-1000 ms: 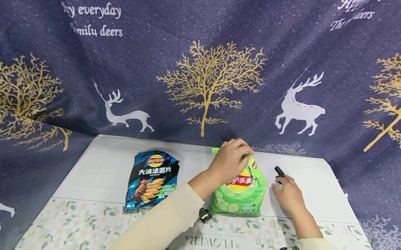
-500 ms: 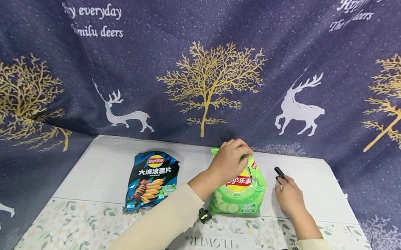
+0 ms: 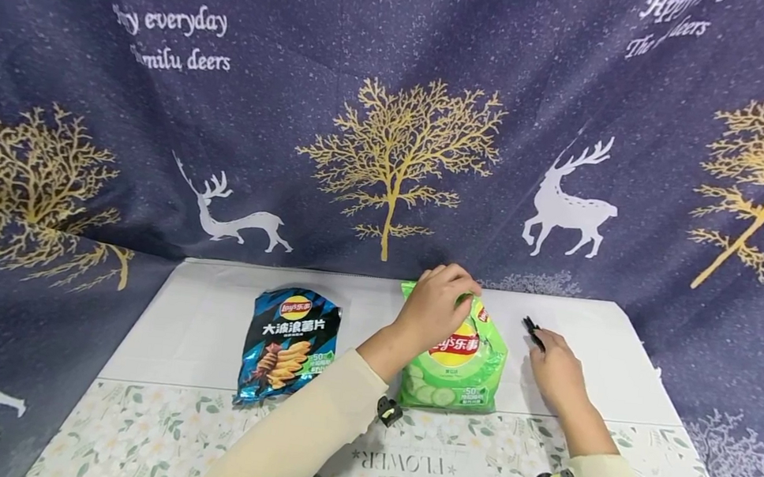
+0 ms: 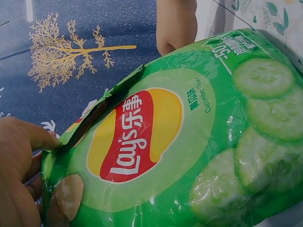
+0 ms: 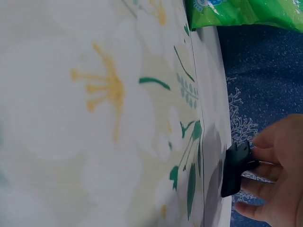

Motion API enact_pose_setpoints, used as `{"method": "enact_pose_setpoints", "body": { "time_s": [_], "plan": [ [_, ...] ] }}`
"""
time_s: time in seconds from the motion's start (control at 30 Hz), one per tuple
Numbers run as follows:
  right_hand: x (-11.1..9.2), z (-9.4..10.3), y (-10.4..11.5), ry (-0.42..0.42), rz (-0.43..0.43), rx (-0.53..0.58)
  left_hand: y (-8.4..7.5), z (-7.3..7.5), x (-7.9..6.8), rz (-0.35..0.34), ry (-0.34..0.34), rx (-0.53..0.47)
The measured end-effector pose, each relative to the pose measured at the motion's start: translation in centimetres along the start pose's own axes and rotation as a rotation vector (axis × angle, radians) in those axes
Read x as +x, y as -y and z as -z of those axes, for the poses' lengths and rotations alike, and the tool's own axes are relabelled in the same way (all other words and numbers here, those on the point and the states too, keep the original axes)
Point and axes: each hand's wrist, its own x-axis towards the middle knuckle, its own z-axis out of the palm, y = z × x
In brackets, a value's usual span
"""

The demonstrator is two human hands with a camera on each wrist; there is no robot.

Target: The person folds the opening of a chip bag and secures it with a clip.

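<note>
My left hand [image 3: 440, 307] grips the top edge of a green bag of Lay's cucumber potato chips [image 3: 454, 379] that stands on the table. In the left wrist view, a tear gapes along the upper part of the bag [image 4: 189, 137], beside the thumb and fingers of the left hand [image 4: 16, 165]. To the right of the bag, my right hand [image 3: 557, 375] holds a small black clip [image 3: 533, 333] by its near end; the far end looks forked. The right wrist view shows this clip [image 5: 233, 172] pinched at the fingertips.
A blue and black bag of Lay's chips [image 3: 290, 346] lies on the left of the white table [image 3: 197, 343]. A flower-printed mat [image 3: 150, 433] covers the table's front. Behind hangs a dark blue cloth [image 3: 407, 35] with deer and trees.
The right hand has shifted slightly right and its grip on the black clip has changed, so the clip's far end now shows as forked. The left hand and the green bag stay put.
</note>
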Motion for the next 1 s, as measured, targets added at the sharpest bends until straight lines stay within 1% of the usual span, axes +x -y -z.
{"method": "enact_pose_setpoints", "body": {
  "time_s": [0.23,0.43,0.67,1.0],
  "plan": [
    [0.02,0.4,-0.15,-0.033,0.015,0.057,0.05,0.04,0.04,0.002,0.004,0.009],
    [-0.12,0.33,-0.35,-0.096,0.013,0.096,0.0,0.1,0.01,0.001,0.007,0.009],
    [-0.3,-0.04,-0.29,-0.168,-0.006,0.104,0.03,0.08,-0.01,0.003,0.009,0.001],
    [-0.53,0.36,-0.31,-0.166,-0.025,0.13,0.11,0.04,-0.11,-0.011,-0.006,0.001]
  ]
}}
